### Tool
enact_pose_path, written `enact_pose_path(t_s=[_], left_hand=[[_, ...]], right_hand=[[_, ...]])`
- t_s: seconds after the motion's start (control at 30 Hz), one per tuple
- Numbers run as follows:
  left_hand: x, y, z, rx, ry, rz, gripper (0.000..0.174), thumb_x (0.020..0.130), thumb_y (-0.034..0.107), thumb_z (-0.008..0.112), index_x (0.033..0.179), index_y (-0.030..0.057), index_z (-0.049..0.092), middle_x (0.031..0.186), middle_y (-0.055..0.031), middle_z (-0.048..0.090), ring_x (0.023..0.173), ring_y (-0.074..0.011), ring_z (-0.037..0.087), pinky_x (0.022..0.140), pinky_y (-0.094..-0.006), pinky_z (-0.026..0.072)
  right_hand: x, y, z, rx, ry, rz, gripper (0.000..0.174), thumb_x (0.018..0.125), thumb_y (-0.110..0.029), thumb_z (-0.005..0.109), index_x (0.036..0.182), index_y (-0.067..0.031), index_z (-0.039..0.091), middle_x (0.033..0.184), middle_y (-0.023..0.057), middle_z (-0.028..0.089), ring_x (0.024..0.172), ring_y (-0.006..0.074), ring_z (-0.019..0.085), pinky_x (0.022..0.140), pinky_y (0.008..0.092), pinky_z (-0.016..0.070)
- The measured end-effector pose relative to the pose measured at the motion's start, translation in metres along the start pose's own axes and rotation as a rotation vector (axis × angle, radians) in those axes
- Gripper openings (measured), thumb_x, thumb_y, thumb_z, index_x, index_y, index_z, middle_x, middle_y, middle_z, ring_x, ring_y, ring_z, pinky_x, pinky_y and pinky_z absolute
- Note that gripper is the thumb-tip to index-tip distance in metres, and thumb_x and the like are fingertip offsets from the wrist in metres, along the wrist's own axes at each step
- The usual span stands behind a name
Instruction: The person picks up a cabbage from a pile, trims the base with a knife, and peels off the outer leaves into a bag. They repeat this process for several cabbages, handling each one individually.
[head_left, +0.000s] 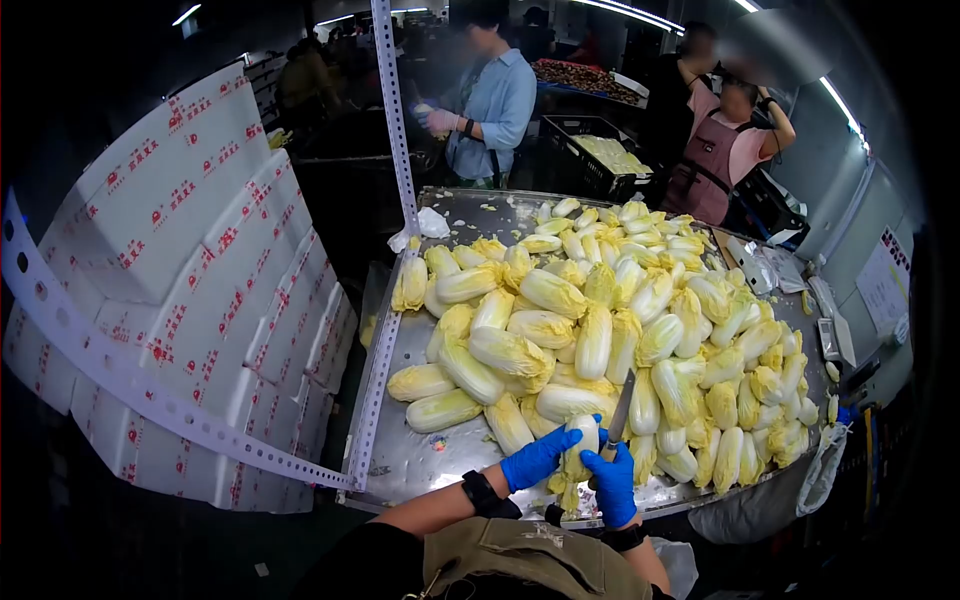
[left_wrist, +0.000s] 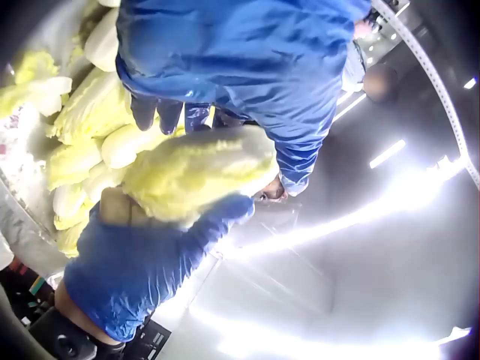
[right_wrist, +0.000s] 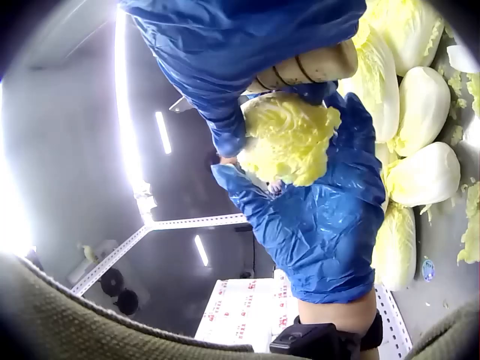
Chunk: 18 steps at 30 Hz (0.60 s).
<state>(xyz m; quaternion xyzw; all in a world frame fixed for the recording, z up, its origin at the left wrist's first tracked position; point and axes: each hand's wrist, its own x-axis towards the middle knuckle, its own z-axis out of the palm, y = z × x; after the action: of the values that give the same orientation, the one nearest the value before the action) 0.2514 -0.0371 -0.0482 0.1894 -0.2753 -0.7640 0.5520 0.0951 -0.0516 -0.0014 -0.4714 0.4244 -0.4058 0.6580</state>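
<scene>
My left hand (head_left: 543, 456), in a blue glove, grips a pale yellow napa cabbage (head_left: 579, 445) at the near edge of the steel table (head_left: 420, 460). The same cabbage (right_wrist: 289, 139) fills that palm (right_wrist: 322, 217) in the right wrist view. My right hand (head_left: 612, 482), also in a blue glove, holds a knife by its tan handle (right_wrist: 319, 66). The blade (head_left: 620, 405) points away from me beside the cabbage. In the left wrist view the cabbage (left_wrist: 199, 172) lies between my left hand (left_wrist: 225, 60) and right hand (left_wrist: 139, 274).
A big pile of napa cabbages (head_left: 610, 320) covers most of the table. White foam boxes (head_left: 190, 270) with red print are stacked at the left, behind perforated metal struts (head_left: 395, 130). Two people (head_left: 495, 100) stand beyond the far edge by a black crate (head_left: 595, 155).
</scene>
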Motion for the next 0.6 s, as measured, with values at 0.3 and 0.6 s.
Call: enact_pose_path(t_s=[0.3, 0.6], left_hand=[[0.001, 0.005, -0.007, -0.208, 0.152, 0.048, 0.059, 0.094, 0.033, 0.057, 0.142, 0.0082, 0.034, 0.131, -0.0180, 0.049, 0.118, -0.0281, 0.052, 0.100, -0.0400, 0.0442], [0.012, 0.041, -0.021, -0.567, -0.045, 0.139, 0.059, 0.096, 0.037, 0.046, 0.146, 0.0093, 0.032, 0.135, -0.0196, 0.048, 0.122, -0.0339, 0.049, 0.104, -0.0504, 0.0383]], right_hand=[[0.001, 0.002, -0.007, -0.054, 0.192, -0.058, 0.035, 0.081, -0.005, 0.069, 0.114, -0.0055, 0.057, 0.096, 0.0026, 0.062, 0.067, 0.0063, 0.052, 0.054, 0.0199, 0.0418], [-0.002, 0.010, -0.012, 0.111, 0.184, 0.038, 0.024, 0.087, -0.012, 0.064, 0.107, -0.0074, 0.051, 0.100, 0.0080, 0.061, 0.079, 0.0166, 0.063, 0.060, 0.0289, 0.0529]])
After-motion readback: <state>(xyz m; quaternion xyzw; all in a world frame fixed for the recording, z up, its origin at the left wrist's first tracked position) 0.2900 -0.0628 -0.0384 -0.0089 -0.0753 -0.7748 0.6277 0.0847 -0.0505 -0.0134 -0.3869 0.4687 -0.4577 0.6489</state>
